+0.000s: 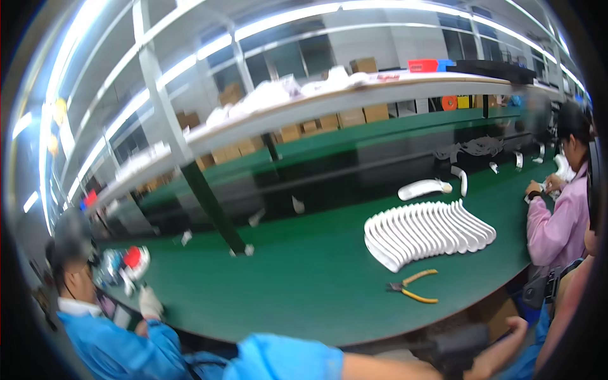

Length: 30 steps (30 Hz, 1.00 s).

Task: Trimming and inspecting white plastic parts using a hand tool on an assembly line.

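My left arm, in a blue sleeve, crosses the lower edge toward the right. My left hand (499, 349) is below the table's front edge, with a finger stretched out and nothing visible in it. A bare arm (573, 310) rises along the right rim, apparently my own right; its hand is out of view. Nearest on the green table (304, 297) lie diagonal cutters (411, 287) with yellow handles, jaws pointing left. Behind them a row of curved white plastic parts (430, 231) stands closely nested. Farther back lie a broader white part (423, 189) and a slim curved white piece (460, 180).
A co-worker in blue (120, 339) with a gloved hand sits at the left, by a bag and red-and-white item (135, 259). Another in pink (557, 221) handles white parts at the right. A dark green post (212, 206) supports the overhead shelf (354, 95).
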Available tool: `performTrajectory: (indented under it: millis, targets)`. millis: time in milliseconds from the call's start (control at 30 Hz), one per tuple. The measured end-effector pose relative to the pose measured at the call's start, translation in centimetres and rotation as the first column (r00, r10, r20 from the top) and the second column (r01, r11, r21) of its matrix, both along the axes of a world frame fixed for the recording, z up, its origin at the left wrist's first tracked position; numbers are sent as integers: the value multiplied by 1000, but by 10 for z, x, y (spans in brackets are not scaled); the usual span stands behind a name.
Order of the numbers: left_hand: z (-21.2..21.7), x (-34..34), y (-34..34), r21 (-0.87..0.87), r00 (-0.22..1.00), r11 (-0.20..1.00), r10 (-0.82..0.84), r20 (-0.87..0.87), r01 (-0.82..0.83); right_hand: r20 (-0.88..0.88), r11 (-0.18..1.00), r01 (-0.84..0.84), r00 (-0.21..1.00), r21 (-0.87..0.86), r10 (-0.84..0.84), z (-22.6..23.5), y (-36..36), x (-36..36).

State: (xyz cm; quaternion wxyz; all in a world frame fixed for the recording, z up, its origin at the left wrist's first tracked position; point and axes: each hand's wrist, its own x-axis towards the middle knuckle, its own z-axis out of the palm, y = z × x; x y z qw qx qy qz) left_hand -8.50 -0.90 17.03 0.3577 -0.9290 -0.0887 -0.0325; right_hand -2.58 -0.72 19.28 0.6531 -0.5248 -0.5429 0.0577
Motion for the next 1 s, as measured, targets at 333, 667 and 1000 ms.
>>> performTrajectory:
  millis: [333,667,1000]
  targets:
    - [94,-221,43,-256,781,854,519,348,-453,-155,982,191,970,-3,-189,9,-3,6]
    - [133,-330,27,-307,322,534,782,534,-788,-267,947,322,911,-14,-314,33,-2,5]
    - [121,-286,57,-311,423,575,793,439,-757,-298,919,392,875,-23,-381,35,2,4]
